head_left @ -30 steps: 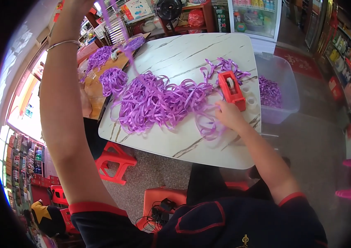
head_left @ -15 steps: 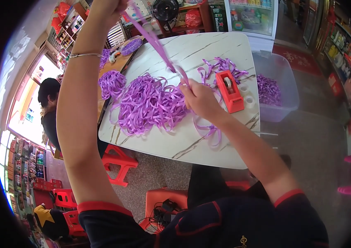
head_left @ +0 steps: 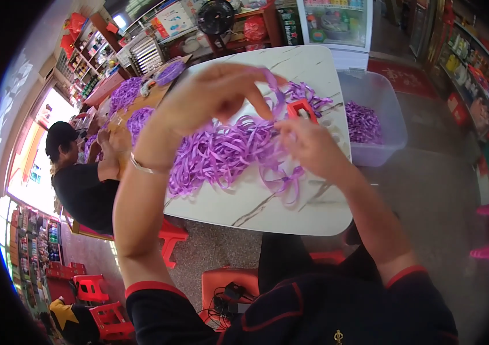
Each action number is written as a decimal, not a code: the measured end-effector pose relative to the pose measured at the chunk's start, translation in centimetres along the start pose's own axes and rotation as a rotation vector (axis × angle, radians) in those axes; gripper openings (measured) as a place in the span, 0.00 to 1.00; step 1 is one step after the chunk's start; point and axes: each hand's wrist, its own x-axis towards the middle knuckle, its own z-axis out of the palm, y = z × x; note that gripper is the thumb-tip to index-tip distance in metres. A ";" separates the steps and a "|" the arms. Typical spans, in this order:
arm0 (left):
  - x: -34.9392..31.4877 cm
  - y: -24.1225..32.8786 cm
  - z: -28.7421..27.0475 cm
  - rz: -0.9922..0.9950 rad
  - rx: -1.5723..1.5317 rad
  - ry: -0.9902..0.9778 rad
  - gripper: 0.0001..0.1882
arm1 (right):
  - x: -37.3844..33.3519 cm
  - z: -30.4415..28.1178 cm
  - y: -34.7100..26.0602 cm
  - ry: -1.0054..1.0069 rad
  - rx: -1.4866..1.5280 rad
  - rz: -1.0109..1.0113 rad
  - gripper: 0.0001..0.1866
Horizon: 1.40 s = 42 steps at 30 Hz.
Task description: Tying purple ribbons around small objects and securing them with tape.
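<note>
My left hand (head_left: 216,95) is raised over the table, blurred, its fingers bent to the right. A strip of purple ribbon (head_left: 277,92) runs across those fingers and down to my right hand (head_left: 313,146), which pinches it at the fingertips. The two hands are close together. Beneath them a big tangled heap of purple ribbon (head_left: 216,158) lies on the white marbled table (head_left: 256,210). Loose loops (head_left: 283,183) trail from its right side. Just behind my right hand stands a red tape dispenser (head_left: 301,108), partly hidden.
More cut ribbon pieces (head_left: 313,93) lie beyond the dispenser. A clear plastic bin (head_left: 391,138) with purple ribbon stands at the table's right. On the left a person in black (head_left: 86,192) sits at a wooden table with ribbon piles (head_left: 126,94). Red stools (head_left: 172,236) stand below.
My left hand has come down and right from the upper left, close to my right hand. My right hand has moved slightly right and down. The seated person shows more fully.
</note>
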 end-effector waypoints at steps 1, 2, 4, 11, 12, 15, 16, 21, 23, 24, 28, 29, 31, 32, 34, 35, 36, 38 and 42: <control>0.1 0.1 1.7 -0.121 -0.099 0.000 0.14 | -0.2 -1.7 -1.5 0.079 0.312 0.103 0.23; 0.0 -0.1 3.0 -0.123 -0.192 -0.034 0.12 | -0.7 -3.2 -2.7 0.087 0.304 0.108 0.23; 0.2 -1.0 5.5 -0.047 -0.152 -0.022 0.14 | -2.1 -5.6 -4.1 0.083 1.030 0.146 0.22; 1.7 -1.9 10.8 0.043 -0.350 -0.061 0.16 | -9.2 -9.8 -6.2 -0.075 0.559 0.331 0.16; 1.8 -1.8 11.1 0.048 -0.367 -0.078 0.16 | -9.6 -10.7 -7.3 -0.033 0.491 0.435 0.13; 1.6 -2.2 12.3 0.048 -0.426 -0.134 0.16 | -11.1 -12.0 -7.3 0.043 0.318 0.338 0.12; 1.6 -2.9 12.6 0.047 -0.476 -0.167 0.15 | -11.2 -12.4 -7.2 0.041 0.327 0.287 0.11; 1.0 -5.7 14.7 -0.034 -0.549 -0.312 0.14 | -13.2 -13.9 -4.8 0.074 0.226 0.289 0.10; 0.4 -6.6 15.8 -0.028 -0.524 -0.299 0.15 | -13.7 -14.5 -4.6 0.031 0.077 0.296 0.09; 0.2 -7.1 16.1 -0.058 -0.547 -0.336 0.15 | -13.8 -14.5 -4.5 0.033 0.079 0.303 0.09; -1.0 -8.9 17.5 -0.011 -0.635 -0.538 0.19 | -14.4 -14.6 -3.9 0.011 0.094 0.271 0.08; -1.0 -8.8 17.9 -0.012 -0.640 -0.546 0.19 | -14.7 -14.8 -3.7 -0.007 0.064 0.219 0.07; -1.1 -8.7 18.6 0.111 -0.543 -0.542 0.20 | -15.1 -15.7 -3.9 -0.032 -0.009 0.140 0.07; -1.3 -9.3 19.0 0.045 -0.483 -0.544 0.22 | -15.2 -16.2 -4.2 -0.061 -0.079 0.051 0.06; -1.1 -9.7 19.4 0.048 -0.356 -0.540 0.24 | -15.4 -17.5 -5.5 -0.061 -0.141 0.036 0.07; -0.9 -9.7 19.7 0.050 -0.228 -0.530 0.25 | -15.5 -18.0 -5.8 -0.064 -0.200 0.017 0.08; -0.8 -9.5 20.0 0.052 -0.229 -0.537 0.25 | -15.6 -18.3 -5.8 -0.059 -0.203 0.023 0.08; -0.8 -8.7 20.8 0.212 -0.382 -0.364 0.26 | -15.9 -18.6 -5.8 -0.126 -0.241 0.050 0.10; 0.7 -6.9 22.5 0.122 -0.590 -0.319 0.19 | -16.0 -17.7 -5.0 -0.177 -0.258 0.049 0.10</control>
